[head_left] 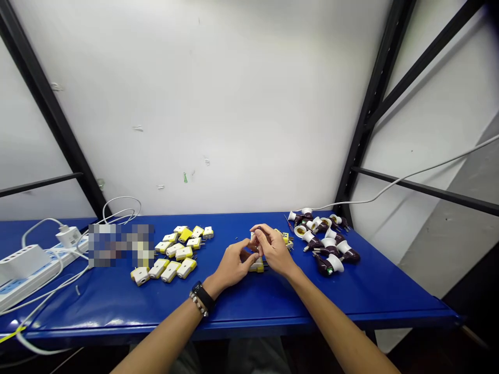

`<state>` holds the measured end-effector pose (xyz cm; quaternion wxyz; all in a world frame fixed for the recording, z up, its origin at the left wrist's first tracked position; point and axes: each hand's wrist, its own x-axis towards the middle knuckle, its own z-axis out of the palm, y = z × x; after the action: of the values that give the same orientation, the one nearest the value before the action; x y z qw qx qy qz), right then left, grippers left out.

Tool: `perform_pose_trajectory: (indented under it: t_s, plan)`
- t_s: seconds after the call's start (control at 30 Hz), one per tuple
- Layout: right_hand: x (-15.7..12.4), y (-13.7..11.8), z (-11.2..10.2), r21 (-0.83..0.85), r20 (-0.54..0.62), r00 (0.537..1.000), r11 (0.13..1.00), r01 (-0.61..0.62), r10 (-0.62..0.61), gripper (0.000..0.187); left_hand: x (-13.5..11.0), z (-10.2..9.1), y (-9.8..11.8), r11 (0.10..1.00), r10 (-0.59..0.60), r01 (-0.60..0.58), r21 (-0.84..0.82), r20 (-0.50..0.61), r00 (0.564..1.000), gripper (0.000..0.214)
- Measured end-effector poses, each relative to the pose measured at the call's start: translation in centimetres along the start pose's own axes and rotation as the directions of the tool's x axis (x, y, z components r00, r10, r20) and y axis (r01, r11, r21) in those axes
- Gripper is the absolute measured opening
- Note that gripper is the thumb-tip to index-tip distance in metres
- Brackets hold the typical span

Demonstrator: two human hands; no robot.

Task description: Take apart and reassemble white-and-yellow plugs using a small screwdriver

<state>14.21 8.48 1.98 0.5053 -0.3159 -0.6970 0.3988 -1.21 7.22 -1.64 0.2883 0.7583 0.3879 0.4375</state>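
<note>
Bench: blue metal top [97, 306], runs across the view, black steel uprights [374, 104] at both sides, white wall [234, 104] behind
Cable: white lead [421, 171] runs from the lamp-holder pile up to the right, off the bench
Left end: white power strip [35, 275] with white adapters and tangled white leads, blurred patch [120, 245] just right of it, contents hidden
Left pile: white-and-yellow plugs [175, 254], loose, metal pins on some, between blurred patch and hands
Right pile: white lamp holders [323, 241] with dark brown bodies, heaped just right of the hands
Hands: left hand [234, 262] and right hand [273, 249] over the bench middle, fingers curled, fingertips meeting
Grip: both hands grasping a small white part [253, 239], mostly hidden by fingers, exact shape cannot tell
Under hands: white-and-yellow plug [257, 266] on the bench top, directly below the left hand's fingers, contact cannot tell
Near right hand: a few yellow plug pieces [286, 238], just beside the fingers
Left wrist: black watch [201, 295] and beaded bracelet [198, 305]
</note>
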Motion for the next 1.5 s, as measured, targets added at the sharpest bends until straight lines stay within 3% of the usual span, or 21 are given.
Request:
perform_pose_trajectory:
  t_s: [0.13, 0.3, 0.4, 0.6, 0.8, 1.0, 1.23, 1.33, 1.5]
  plan:
    - [0.0, 0.0, 0.0, 0.036, 0.072, 0.997, 0.999, -0.018, 0.015, 0.036, 0.0, 0.0, -0.1, 1.0, 0.001, 0.0, 0.03, -0.012, 1.0, 0.024]
    - [0.0, 0.2, 0.0, -0.031, -0.017, 1.0, 0.999, 0.005, -0.005, 0.028, 0.1, 0.0, -0.1, 0.998, 0.005, -0.004, 0.056, -0.012, 1.0, 0.018]
    - [-0.1, 0.2, -0.1, -0.065, 0.004, 1.0, 0.998, 0.013, -0.013, 0.029, 0.1, 0.0, -0.3, 0.997, 0.036, -0.039, 0.069, 0.034, 0.999, 0.019]
    - [-0.1, 0.1, 0.1, -0.039, -0.005, 1.0, 0.999, 0.01, -0.01, 0.022, 0.3, 0.1, -0.6, 0.996, 0.045, -0.042, 0.083, -0.035, 0.998, 0.016]
    - [-0.1, 0.2, 0.0, -0.03, 0.033, 0.999, 1.0, -0.001, 0.002, 0.025, 0.2, -0.1, -0.7, 0.985, 0.09, -0.091, 0.145, 0.012, 0.996, 0.025]
    - [-0.1, 0.3, 0.0, -0.043, 0.009, 1.0, 0.999, -0.001, 0.001, 0.022, 0.2, -0.2, -0.6, 0.981, 0.069, -0.062, 0.184, -0.036, 0.997, 0.013]
    - [0.3, 0.4, -0.1, 0.094, -0.127, 0.991, 0.994, 0.061, -0.049, 0.027, -0.6, -1.3, 0.1, 0.949, 0.088, -0.124, 0.289, 0.136, 0.987, 0.024]
    - [0.5, 0.2, -0.2, 0.158, -0.199, 0.979, 0.985, 0.074, -0.041, 0.03, -0.3, -1.3, -0.2, 0.955, 0.088, -0.106, 0.278, 0.078, 0.993, 0.009]
    - [0.7, -0.2, -1.1, 0.127, -0.445, 0.893, 0.981, 0.145, -0.074, 0.034, 0.2, -2.5, -1.6, 0.903, 0.005, 0.026, 0.429, -0.071, 0.997, 0.022]
